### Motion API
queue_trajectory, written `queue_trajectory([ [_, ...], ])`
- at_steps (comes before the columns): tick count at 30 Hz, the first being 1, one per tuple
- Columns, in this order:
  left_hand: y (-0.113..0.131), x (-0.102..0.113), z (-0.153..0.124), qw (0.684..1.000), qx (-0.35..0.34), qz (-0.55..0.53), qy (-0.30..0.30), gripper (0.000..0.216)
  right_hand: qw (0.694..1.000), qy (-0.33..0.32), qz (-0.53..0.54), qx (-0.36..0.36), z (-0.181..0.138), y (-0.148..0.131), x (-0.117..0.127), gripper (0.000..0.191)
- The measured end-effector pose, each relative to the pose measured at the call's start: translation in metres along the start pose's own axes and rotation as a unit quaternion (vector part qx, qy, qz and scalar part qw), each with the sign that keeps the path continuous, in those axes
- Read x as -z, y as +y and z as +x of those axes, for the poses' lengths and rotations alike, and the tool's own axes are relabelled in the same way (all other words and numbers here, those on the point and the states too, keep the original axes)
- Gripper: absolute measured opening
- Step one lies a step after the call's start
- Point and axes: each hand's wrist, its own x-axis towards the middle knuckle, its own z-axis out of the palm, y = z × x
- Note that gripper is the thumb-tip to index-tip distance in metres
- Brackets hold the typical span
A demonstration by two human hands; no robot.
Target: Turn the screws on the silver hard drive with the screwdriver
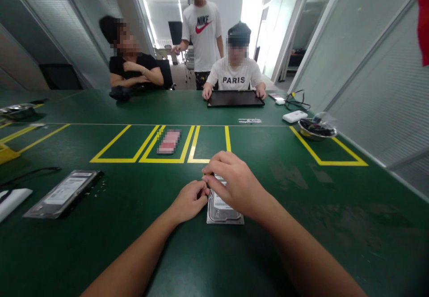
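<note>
A silver hard drive (224,211) lies flat on the green table (301,225) in front of me. My right hand (234,185) rests over the drive's far end, fingers curled and pressed down on it. My left hand (189,201) sits at the drive's left edge with its fingers pinched together; what they pinch is too small to make out. Both hands touch near the drive's upper left corner.
A second hard drive (63,193) lies at the left with small screws (97,189) beside it. A metal bowl (317,129) stands at the right. Yellow tape boxes (194,147) and a pink card (169,141) lie ahead. Three people are at the far side, one holding a black tray (235,98).
</note>
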Motion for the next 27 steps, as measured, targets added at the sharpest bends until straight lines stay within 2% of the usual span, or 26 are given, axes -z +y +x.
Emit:
queue_trajectory([
  [20, 0.0041, 0.0031, 0.0008, 1.0, 0.003, 0.002, -0.015, 0.012, 0.999, -0.004, 0.017, 0.027, -0.0004, -0.0008, 0.0013, 0.018],
  [27, 0.0006, 0.0005, -0.0004, 1.0, 0.001, 0.002, 0.0, 0.012, 1.0, 0.002, 0.015, 0.018, -0.0003, -0.0022, 0.0006, 0.017],
])
